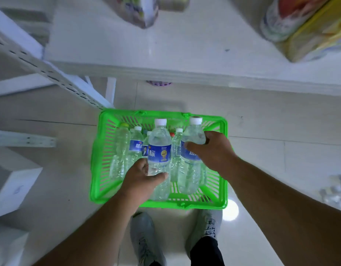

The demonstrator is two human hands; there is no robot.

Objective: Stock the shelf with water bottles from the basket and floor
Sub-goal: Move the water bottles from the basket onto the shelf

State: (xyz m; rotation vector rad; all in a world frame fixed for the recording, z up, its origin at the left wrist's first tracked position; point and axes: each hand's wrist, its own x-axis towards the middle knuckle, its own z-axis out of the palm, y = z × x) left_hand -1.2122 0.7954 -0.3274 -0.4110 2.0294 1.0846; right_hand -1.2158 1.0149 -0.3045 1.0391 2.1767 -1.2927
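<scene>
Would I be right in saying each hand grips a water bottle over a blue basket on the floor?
Not quite: the basket is green, not blue, as the head view shows. The left hand and right hand do each grip a bottle over it.

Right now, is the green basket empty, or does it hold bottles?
Not empty. Besides the bottle in the left hand and the one in the right hand, several water bottles stand inside the green basket.

A green slatted plastic basket [224, 162] sits on the pale tiled floor [280, 160], just in front of a person's grey lace-up shoes [144, 237] and before a white metal shelf [165, 54]. Clear plastic water bottles [135, 148] stand inside it. More clear bottles [336, 191] lie on the floor well to its right.
</scene>
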